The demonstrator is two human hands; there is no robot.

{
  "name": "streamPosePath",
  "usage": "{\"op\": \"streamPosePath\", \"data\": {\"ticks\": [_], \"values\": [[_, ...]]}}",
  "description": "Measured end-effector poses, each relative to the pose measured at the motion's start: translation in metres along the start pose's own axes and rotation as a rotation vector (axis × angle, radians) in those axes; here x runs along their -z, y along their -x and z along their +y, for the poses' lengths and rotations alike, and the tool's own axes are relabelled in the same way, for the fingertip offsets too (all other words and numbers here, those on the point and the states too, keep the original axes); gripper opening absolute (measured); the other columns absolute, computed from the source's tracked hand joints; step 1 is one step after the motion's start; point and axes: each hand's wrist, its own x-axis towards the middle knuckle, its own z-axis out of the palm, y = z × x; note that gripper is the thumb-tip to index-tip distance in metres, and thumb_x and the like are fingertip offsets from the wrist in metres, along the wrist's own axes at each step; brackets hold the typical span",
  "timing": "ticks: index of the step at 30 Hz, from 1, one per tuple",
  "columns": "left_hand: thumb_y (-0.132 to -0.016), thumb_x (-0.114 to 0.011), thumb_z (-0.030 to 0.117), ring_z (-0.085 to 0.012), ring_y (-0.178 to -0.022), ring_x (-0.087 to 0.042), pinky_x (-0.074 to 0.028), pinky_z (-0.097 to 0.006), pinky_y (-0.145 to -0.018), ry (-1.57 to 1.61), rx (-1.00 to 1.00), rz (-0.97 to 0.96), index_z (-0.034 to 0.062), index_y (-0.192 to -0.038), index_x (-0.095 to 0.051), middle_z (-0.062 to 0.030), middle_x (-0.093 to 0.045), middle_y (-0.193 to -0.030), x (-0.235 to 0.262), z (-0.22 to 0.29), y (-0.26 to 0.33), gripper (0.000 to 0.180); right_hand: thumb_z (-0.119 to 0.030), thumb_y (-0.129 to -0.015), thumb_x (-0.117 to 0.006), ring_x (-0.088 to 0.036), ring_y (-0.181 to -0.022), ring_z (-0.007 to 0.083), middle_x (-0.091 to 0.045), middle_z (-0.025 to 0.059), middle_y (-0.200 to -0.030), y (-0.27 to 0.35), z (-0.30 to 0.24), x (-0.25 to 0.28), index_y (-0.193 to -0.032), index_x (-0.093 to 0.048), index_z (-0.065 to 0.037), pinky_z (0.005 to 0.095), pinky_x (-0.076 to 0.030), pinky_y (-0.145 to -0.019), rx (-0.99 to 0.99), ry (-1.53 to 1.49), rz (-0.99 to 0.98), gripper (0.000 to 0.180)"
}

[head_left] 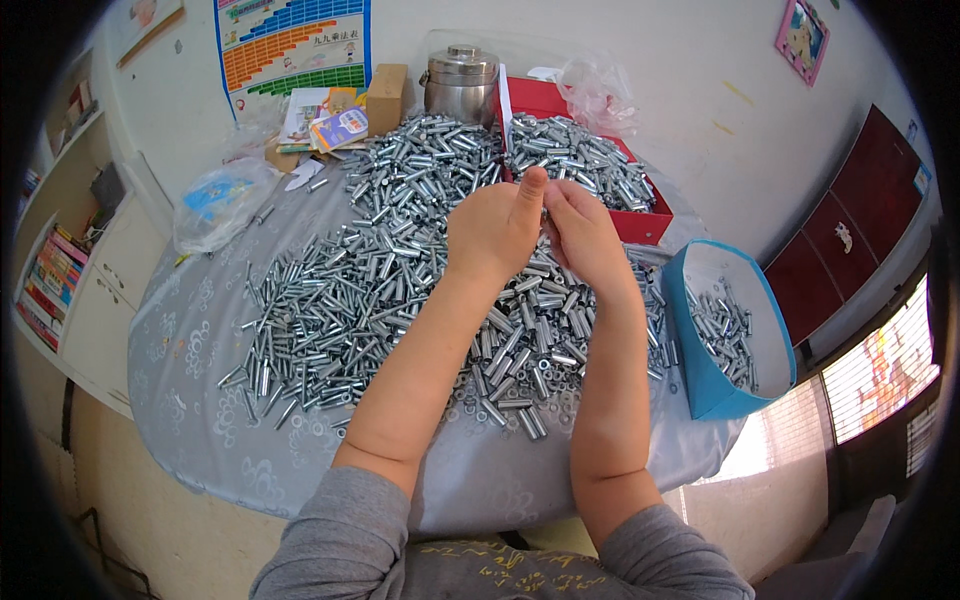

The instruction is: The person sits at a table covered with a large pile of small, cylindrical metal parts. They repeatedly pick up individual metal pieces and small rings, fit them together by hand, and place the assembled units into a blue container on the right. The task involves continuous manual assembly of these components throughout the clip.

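Note:
Both my hands are raised close together over a big heap of silvery metal sleeves, bolts and small rings [350, 300] spread on the table. My left hand [492, 228] is curled closed with its thumb up. Against it, my right hand [585, 235] has its fingers pinched together. Whatever they hold between them is hidden by the fingers. Behind the hands, more metal parts fill a red box [640, 228]. To the right, a blue fabric bin [735, 405] holds finished-looking metal pieces [722, 335].
A grey patterned tablecloth [190, 400] covers the round table. Toward the back stand a steel pot [461, 85], a cardboard box [386, 98] and some booklets [335, 125]. Plastic bags lie at the left [222, 205] and behind the red box. A bookshelf [95, 290] is at far left.

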Motion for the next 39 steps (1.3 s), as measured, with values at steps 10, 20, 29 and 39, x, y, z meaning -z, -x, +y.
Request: {"op": "streamPosePath", "data": {"ticks": [10, 20, 29, 39], "values": [[-0.083, 0.001, 0.064, -0.039, -0.069, -0.055, -0.04, -0.045, -0.063, 0.007, 0.037, -0.122, 0.0027, -0.061, -0.058, -0.0189, -0.057, -0.065, -0.001, 0.005, 0.001, 0.088, -0.018, -0.081, -0.039, -0.055, -0.066, 0.0184, -0.057, 0.0136, -0.079, -0.007, 0.022, -0.003, -0.096, -0.053, 0.001, 0.0311, -0.043, -0.064, 0.122, 0.091, 0.123, 0.028], [-0.084, -0.002, 0.062, -0.0392, -0.069, -0.055, -0.039, -0.047, -0.062, -0.044, 0.065, -0.142, 0.0018, -0.059, -0.057, -0.0195, -0.057, -0.064, -0.002, -0.001, -0.002, 0.085, -0.016, -0.081, -0.038, -0.053, -0.073, 0.0199, -0.054, 0.0118, -0.077, 0.005, -0.008, -0.003, -0.119, -0.043, -0.006, 0.0329, -0.042, -0.073, -0.146, 0.058, 0.021, 0.04], [-0.086, -0.002, 0.059, -0.039, -0.069, -0.055, -0.041, -0.046, -0.062, -0.099, 0.054, -0.139, 0.0027, -0.06, -0.058, -0.0191, -0.057, -0.065, -0.007, -0.002, -0.002, 0.084, -0.019, -0.081, -0.04, -0.049, -0.061, 0.0132, -0.054, 0.0054, -0.074, 0.0, 0.003, -0.002, -0.109, -0.05, 0.0, 0.0274, -0.042, -0.052, -0.143, 0.06, -0.009, 0.034], [-0.085, -0.007, 0.061, -0.0338, -0.061, -0.057, -0.043, -0.042, -0.057, -0.087, 0.051, -0.08, 0.0083, -0.054, -0.062, -0.0128, -0.058, -0.057, -0.009, -0.008, -0.005, 0.082, -0.021, -0.082, -0.041, -0.044, -0.054, 0.0102, -0.051, 0.0043, -0.069, -0.008, 0.018, 0.001, -0.102, -0.054, -0.001, 0.026, -0.038, -0.044, -0.06, 0.046, -0.039, 0.031]]}}
